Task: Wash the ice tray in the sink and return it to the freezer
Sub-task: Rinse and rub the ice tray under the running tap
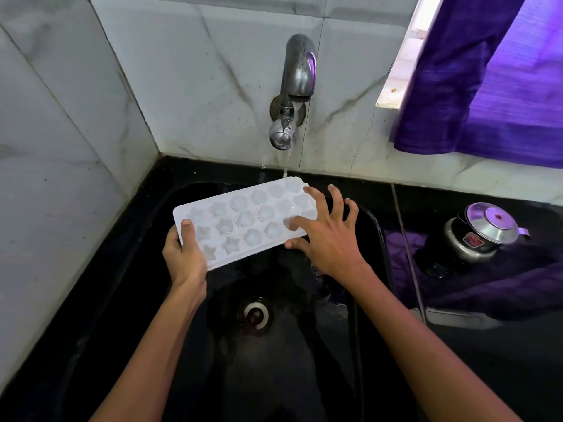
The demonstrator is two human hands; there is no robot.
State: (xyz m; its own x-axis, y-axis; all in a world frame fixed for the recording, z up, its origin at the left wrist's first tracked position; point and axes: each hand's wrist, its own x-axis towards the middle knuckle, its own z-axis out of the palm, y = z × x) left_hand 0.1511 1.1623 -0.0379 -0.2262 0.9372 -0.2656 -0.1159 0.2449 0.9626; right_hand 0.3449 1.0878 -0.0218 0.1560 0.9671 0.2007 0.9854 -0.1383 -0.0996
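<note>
Black sink (128,287), left hand (184,258) gripping ice tray (243,220), right hand (327,239) spread open, marble-tiled walls (213,71).

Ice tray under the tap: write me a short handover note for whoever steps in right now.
Left hand: grips the near-left end of the white ice tray, thumb on top.
Right hand: fingers spread, rubbing the cavities at the tray's right end; not gripping.
Tray is held above the black sink, its far corner under water running from the tap.
Done: tray brought to the sink, tap on, rinsing under way.
Left: finish washing, shut the tap, return the tray to the freezer, which is not in view.
</note>
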